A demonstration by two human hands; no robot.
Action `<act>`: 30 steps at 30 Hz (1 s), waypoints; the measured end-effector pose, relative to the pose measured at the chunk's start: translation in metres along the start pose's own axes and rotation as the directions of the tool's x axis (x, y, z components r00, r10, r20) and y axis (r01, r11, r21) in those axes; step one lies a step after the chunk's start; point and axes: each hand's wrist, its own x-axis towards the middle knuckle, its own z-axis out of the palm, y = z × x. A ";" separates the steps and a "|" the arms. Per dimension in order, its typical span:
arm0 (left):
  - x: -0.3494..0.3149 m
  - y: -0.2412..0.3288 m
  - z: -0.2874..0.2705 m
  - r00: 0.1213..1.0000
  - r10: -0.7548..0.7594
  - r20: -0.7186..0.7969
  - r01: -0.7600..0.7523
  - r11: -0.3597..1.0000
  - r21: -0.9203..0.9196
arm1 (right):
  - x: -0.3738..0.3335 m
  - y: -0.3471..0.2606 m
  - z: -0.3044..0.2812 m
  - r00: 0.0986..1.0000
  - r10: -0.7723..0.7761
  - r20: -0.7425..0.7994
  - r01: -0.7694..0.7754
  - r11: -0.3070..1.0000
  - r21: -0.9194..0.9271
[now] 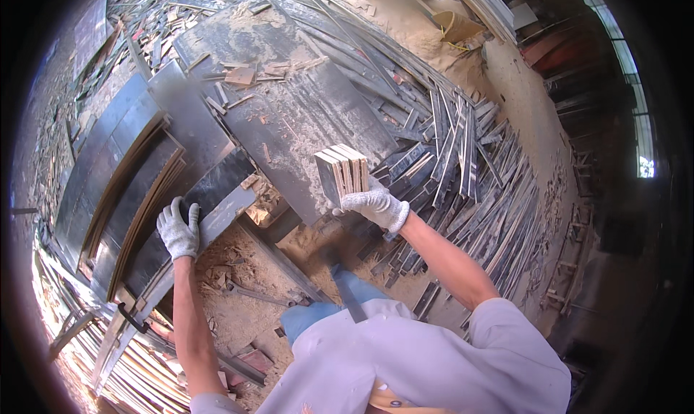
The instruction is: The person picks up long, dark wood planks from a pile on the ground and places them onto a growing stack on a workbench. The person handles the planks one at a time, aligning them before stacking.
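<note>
In my right hand (379,206), which wears a pale knitted glove, is a small stack of short plywood blocks (341,170) with black faces and pale cut edges. The fingers wrap round the stack's lower right side, and the blocks are held up above the sheet-topped table (303,110). My left hand (178,230), in a matching glove, lies with fingers spread at the near edge of a dark panel (219,179). Stacked black plywood sheets (148,210) are just left of it. Nothing shows in the left hand's fingers.
Long offcut strips (477,190) lie in a tangled heap on the right. Sawdust and scraps (238,74) cover the far sheet. A black clamp (134,318) sits at the lower left. A yellowish basket (459,27) stands far back on sandy ground.
</note>
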 end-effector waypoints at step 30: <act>-0.324 0.184 -0.025 0.720 -0.168 0.673 0.630 0.564 -0.534 | -0.577 -0.093 -0.363 0.136 -0.263 -0.955 0.105 0.963 -0.250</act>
